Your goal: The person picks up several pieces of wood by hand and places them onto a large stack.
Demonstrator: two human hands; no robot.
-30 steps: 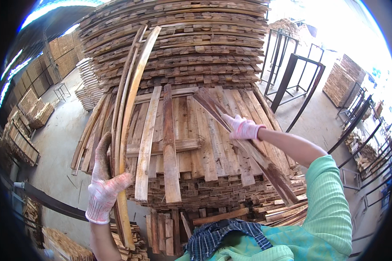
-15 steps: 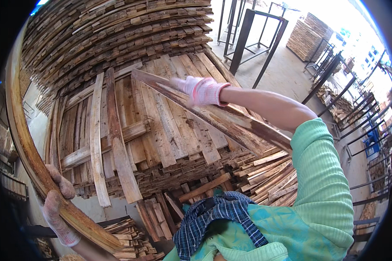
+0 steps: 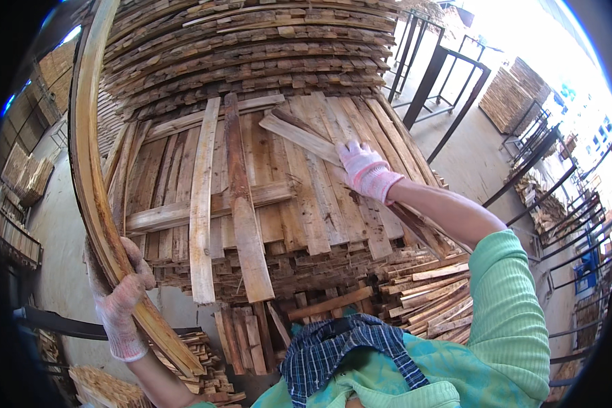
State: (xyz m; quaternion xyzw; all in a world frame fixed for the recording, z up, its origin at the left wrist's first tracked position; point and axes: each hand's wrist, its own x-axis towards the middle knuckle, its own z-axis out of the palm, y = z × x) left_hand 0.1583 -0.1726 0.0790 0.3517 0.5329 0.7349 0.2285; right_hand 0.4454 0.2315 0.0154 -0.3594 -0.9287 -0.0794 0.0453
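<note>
Some long timber point(image 3: 86, 149) within left fingers point(image 3: 132, 251), pale board point(image 3: 299, 136) under right fingers point(image 3: 353, 149)

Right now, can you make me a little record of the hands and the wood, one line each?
Left hand: pink-and-white gloved left hand, gripping long yellow-brown wooden strips; number unclear
Right hand: pink-and-white gloved right hand, touching a pale flat wooden board; grip unclear
Between hands: long pale wooden slat and long dark-brown wooden slat, side by side
Behind: tall stack of rough brown boards
Right side: upright black metal frame
</note>
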